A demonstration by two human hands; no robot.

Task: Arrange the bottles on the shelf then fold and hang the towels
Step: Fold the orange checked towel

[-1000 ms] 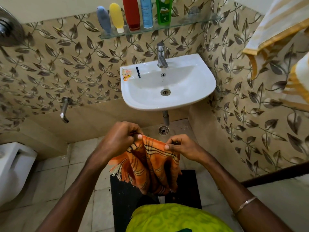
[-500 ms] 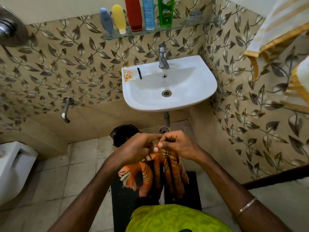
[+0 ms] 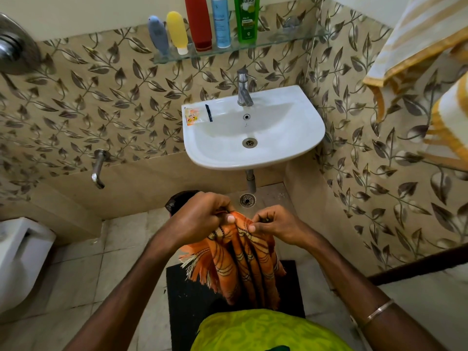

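Observation:
An orange checked towel (image 3: 240,259) with a fringed edge hangs bunched in front of me, below the sink. My left hand (image 3: 200,219) grips its top edge, and my right hand (image 3: 273,224) pinches the same edge just to the right. On the glass shelf (image 3: 278,41) above the sink several bottles stand in a row: a grey one (image 3: 158,34), a yellow one (image 3: 177,31), a red one (image 3: 198,21), a light blue one (image 3: 220,21) and a green one (image 3: 247,19). White towels with gold stripes (image 3: 417,34) hang at the upper right.
A white sink (image 3: 253,148) with a metal tap (image 3: 244,87) is fixed to the leaf-patterned wall; a sachet (image 3: 192,116) lies on its rim. A toilet (image 3: 17,259) is at the left, a wall tap (image 3: 97,168) beside it. A black mat (image 3: 192,300) covers the floor below, with a dark bucket (image 3: 177,201) behind my left hand.
The hands came together from holding the towel spread apart, gathering it into a bunch. They have now parted slightly, still gripping the top edge.

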